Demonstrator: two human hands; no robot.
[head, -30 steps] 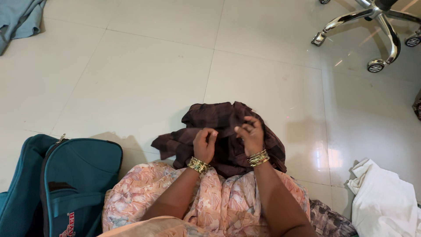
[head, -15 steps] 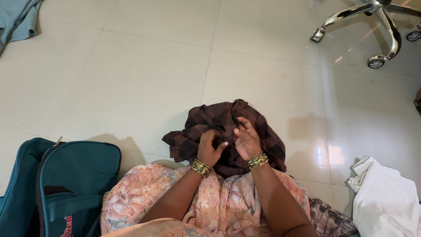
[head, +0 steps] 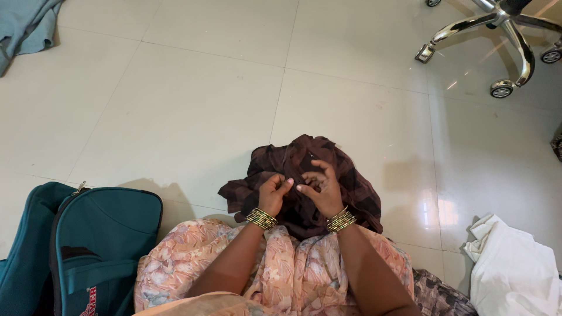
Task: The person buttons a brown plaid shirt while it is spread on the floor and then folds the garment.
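Bright, even indoor light fills the view. The glossy tiled floor (head: pixel 175 117) throws soft glare patches toward its right edge, near the white cloth (head: pixel 512 266). A faint shadow falls left of the dark brown cloth (head: pixel 351 187). Focus is sharp, with slight wide-angle stretching at the corners.

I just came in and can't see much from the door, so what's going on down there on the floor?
A person seated on the floor is working a dark brown checked garment bunched over their lap. The left hand pinches a fold of it, and the right hand grips the cloth close beside it. Both wrists carry gold bangles. A teal bag stands at the person's left, a white cloth lies at their right, a blue cloth sits in the far corner, and an office chair base stands on the tiled floor.
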